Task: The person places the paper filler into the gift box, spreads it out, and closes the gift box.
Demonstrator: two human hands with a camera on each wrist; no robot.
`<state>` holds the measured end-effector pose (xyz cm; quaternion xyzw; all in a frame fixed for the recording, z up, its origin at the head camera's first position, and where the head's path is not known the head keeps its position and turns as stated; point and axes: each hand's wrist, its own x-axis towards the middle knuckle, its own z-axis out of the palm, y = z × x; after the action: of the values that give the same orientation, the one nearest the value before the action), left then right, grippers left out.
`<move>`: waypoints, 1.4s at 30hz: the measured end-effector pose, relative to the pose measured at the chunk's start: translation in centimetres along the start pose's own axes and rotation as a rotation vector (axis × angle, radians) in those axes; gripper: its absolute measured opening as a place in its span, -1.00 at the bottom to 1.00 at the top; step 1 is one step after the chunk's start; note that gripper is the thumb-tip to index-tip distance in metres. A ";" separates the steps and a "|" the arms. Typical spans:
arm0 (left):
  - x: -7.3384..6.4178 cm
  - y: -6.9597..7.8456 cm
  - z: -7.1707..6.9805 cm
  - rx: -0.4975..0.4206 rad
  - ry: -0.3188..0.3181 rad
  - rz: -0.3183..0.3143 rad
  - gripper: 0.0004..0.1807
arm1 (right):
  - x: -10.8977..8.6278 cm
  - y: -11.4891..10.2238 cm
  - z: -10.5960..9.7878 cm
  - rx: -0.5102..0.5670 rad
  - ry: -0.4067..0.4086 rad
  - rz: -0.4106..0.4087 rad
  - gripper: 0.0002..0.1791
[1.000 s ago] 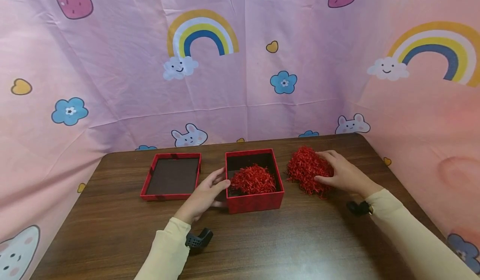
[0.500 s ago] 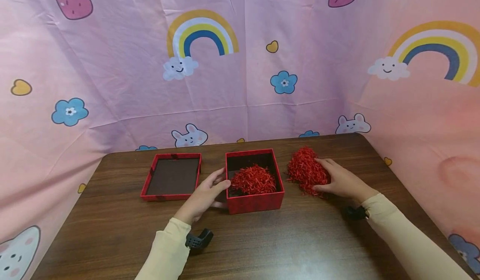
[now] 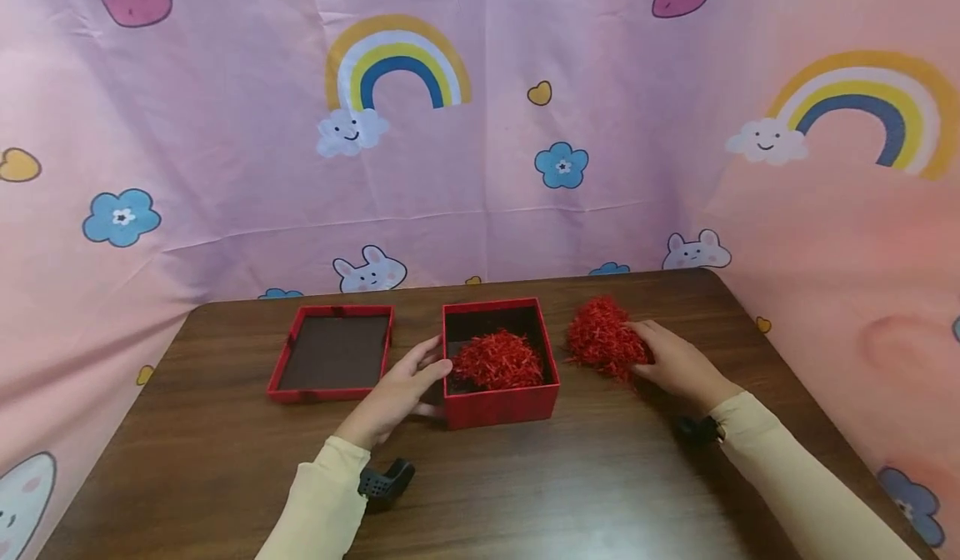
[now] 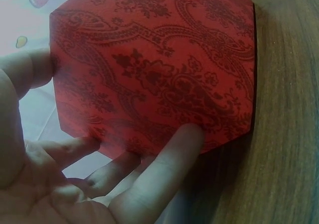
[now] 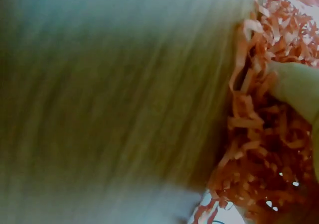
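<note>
An open red box (image 3: 502,408) stands mid-table with a heap of red shredded paper (image 3: 498,362) inside. My left hand (image 3: 393,395) rests against its left wall, thumb tip at the rim. In the left wrist view the spread fingers (image 4: 164,171) touch the box's patterned red side (image 4: 154,69). To the right of the box lies a loose pile of red shredded paper (image 3: 600,335). My right hand (image 3: 678,368) grips the pile's right side between fingers and thumb. The right wrist view shows a fingertip (image 5: 294,87) pressed into the paper strips (image 5: 254,144), other fingers hidden.
The red box lid (image 3: 326,394) lies upturned left of the box, its dark inside facing up. Brown wooden table (image 3: 480,493) runs underneath everything. A printed cloth (image 3: 450,177) hangs behind and on both sides.
My right fingers have drawn closer to the thumb and lower on the paper pile, which looks more bunched. The left hand and box stay put. The head view has shifted slightly.
</note>
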<state>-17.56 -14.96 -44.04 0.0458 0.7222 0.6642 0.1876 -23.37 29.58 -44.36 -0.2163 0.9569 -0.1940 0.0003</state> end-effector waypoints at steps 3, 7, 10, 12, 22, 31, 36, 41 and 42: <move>0.0 0.2 0.0 0.003 -0.011 0.001 -0.23 | -0.1 0.1 0.1 -0.008 0.017 0.006 -0.29; 0.0 0.3 0.2 -0.010 -0.008 -0.009 -0.24 | 0.0 0.2 0.0 0.001 0.031 -0.005 -0.36; 0.0 0.4 0.2 -0.010 -0.004 -0.013 -0.24 | 0.1 0.2 0.0 0.022 0.040 -0.004 -0.44; 0.0 0.4 0.1 -0.008 -0.004 -0.012 -0.24 | 0.2 0.3 0.0 0.041 0.042 0.004 -0.48; 0.0 0.3 0.1 0.005 -0.007 0.004 -0.19 | 0.5 0.3 -0.5 0.100 0.065 0.030 -0.55; -0.1 0.3 0.2 0.007 0.011 -0.012 -0.26 | 0.9 -0.1 -1.5 0.162 0.069 0.050 -0.55; -0.1 0.2 0.1 -0.009 0.004 -0.004 -0.26 | 1.0 -0.1 -2.0 0.220 0.080 0.054 -0.57; -0.1 0.0 0.1 -0.037 0.014 0.001 -0.23 | 1.1 -0.3 -2.7 0.260 0.094 0.073 -0.58; -0.1 0.0 0.1 -0.041 0.016 -0.001 -0.22 | 1.1 -0.3 -2.9 0.263 0.093 0.078 -0.58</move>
<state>-17.42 -14.92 -44.04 0.0363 0.7099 0.6792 0.1828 -24.47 29.97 -41.51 -0.1680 0.9299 -0.3271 -0.0080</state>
